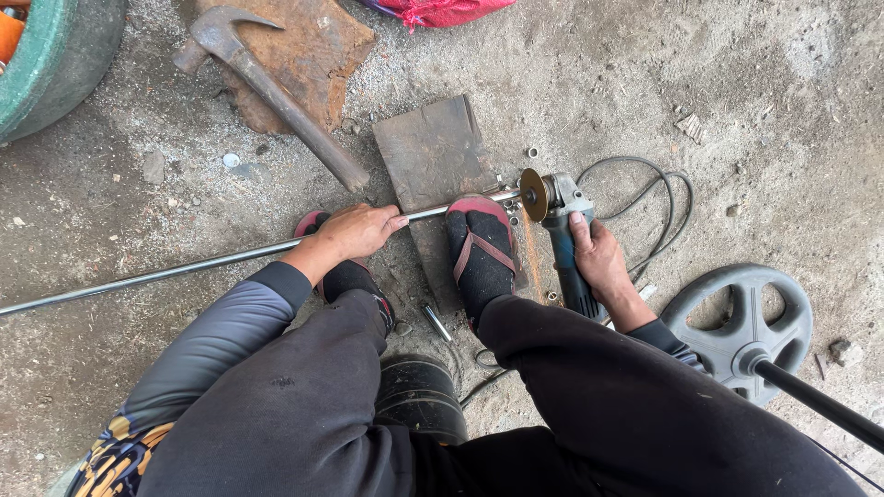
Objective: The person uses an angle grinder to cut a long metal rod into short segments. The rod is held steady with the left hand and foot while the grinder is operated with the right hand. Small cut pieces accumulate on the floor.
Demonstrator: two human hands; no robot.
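— Steel, that long thin grey rod [184, 270]: it lies across the dusty concrete floor [755, 110], running from the far left edge up onto the flat rusty brown metal plate [433, 152], where its end meets the grinder's disc.

— How is it held?

— The left hand [354, 232] lies on it, fingers [391, 222] curled down over the rod, pressing it flat. A foot in a black sock and red sandal [481, 248] stands on it just beside the cut. The right hand [599, 258] is wrapped tight around the body of the blue-grey angle grinder [562, 230], whose round golden-brown disc [532, 194] touches the rod's end.

— And how would the rod handle?

— Stiff but whippy, I judge, being so long and slim; smooth, so likely to roll or slide. Best gripped close to the plate, near the working end, as the hand does. The end by the disc is probably hot and sharp.

— Anything else about?

— A rusty claw hammer [276, 92] lies beyond the plate, a grey spoked weight disc [741, 327] to the right, well apart.
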